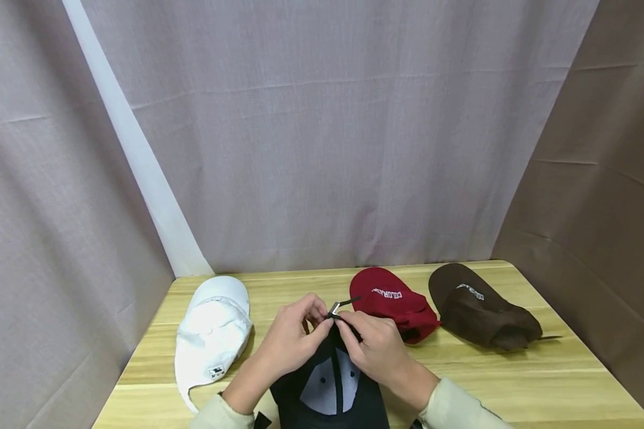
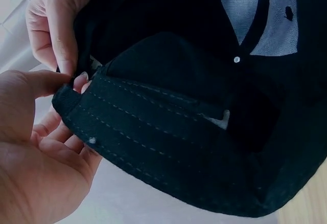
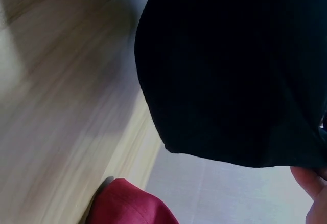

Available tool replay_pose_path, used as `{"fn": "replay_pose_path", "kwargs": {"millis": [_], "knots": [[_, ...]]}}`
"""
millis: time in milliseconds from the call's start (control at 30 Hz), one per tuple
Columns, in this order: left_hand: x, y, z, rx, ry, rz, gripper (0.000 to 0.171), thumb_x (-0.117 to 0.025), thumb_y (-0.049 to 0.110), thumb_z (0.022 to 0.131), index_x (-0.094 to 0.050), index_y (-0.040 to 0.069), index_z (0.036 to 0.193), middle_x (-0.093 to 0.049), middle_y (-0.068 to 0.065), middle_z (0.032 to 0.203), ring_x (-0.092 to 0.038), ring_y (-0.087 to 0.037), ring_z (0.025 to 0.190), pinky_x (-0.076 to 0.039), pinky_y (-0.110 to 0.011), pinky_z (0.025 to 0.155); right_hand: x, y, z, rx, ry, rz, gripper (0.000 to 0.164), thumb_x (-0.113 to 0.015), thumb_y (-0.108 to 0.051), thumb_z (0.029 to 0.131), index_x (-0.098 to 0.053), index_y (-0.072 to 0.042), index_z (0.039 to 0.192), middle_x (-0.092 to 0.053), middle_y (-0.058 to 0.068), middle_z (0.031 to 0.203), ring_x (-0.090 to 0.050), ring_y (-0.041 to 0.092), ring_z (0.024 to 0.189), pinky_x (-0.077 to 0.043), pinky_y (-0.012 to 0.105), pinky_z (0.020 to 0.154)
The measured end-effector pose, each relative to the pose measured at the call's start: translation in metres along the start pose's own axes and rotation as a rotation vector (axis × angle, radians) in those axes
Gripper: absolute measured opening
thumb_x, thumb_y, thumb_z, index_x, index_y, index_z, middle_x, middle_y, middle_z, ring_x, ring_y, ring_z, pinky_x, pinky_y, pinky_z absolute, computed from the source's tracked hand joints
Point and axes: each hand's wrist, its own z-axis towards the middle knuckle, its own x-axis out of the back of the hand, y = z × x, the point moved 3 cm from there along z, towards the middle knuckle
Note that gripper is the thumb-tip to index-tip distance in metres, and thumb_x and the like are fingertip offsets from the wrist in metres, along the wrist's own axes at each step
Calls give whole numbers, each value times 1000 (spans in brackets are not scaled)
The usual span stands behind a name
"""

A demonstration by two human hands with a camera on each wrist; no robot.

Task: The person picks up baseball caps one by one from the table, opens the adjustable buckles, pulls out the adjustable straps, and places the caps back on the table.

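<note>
A black cap point(image 1: 367, 411) is held up at the near middle of the table, its inside with pale panels facing me in the head view. At its back edge is a small metal buckle point(image 1: 334, 308) with a thin black strap end point(image 1: 350, 300) sticking out to the right. My left hand point(image 1: 292, 338) pinches the edge beside the buckle between thumb and fingers. From the other side my right hand point(image 1: 378, 345) pinches the strap close by, fingertips nearly meeting the left ones. The left wrist view shows the stitched band point(image 2: 148, 127) near both hands; the exact strap threading is hidden.
A white cap point(image 1: 211, 333) lies on the left of the wooden table point(image 1: 515, 387). Behind my right hand rests a red cap point(image 1: 392, 304), and a dark brown cap point(image 1: 485, 313) lies farther right. Grey curtains point(image 1: 322, 149) hang behind the table.
</note>
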Motion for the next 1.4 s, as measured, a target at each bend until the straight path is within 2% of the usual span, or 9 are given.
{"fn": "replay_pose_path", "kwargs": {"millis": [100,467,733,900,1000,1233,1400], "knots": [[0,0,-1,-9,-4,-6,7,-73,16,99,-67,16,99,-72,4,82,-62,0,74,-52,-20,62,0,0,0,7,6,9,23,-63,-23,108,-77,-6,102,-76,1,80,-65,6,59,-59,21,60],[4,3,-1,-34,13,23,6,-73,17,100,-67,17,98,-73,5,82,-63,-2,76,-52,-20,63,1,-1,1,-27,-12,9,9,-73,-13,101,-76,-5,104,-77,2,82,-65,5,60,-61,20,63],[6,3,-1,-69,22,38,10,-75,16,99,-66,18,95,-75,5,83,-63,-1,77,-50,-19,62,3,0,4,-26,41,-32,16,-70,-17,103,-77,-3,102,-80,5,88,-76,12,69,-64,29,68],[8,3,-3,-88,33,37,11,-76,15,99,-66,18,94,-74,4,83,-59,-1,71,-49,-19,60,4,2,7,-11,51,-34,15,-70,-17,102,-78,-3,103,-81,6,88,-76,12,69,-64,30,68],[9,3,-3,-94,43,34,11,-76,15,99,-66,17,94,-74,3,83,-57,-3,67,-49,-19,58,5,3,9,-8,56,-45,18,-68,-18,104,-77,-3,103,-80,6,88,-76,14,69,-64,31,67],[11,3,-3,-100,64,41,12,-77,14,98,-67,18,93,-74,4,84,-56,-1,68,-50,-19,60,6,8,14,-34,48,-56,40,-54,-34,112,-77,-3,103,-81,8,89,-78,15,71,-64,30,67],[12,3,-3,-107,72,42,12,-77,14,97,-66,18,94,-75,4,84,-57,0,70,-51,-19,62,6,11,15,-41,38,-57,16,-71,-18,103,-77,-2,105,-81,8,89,-78,16,73,-64,33,68]]}}
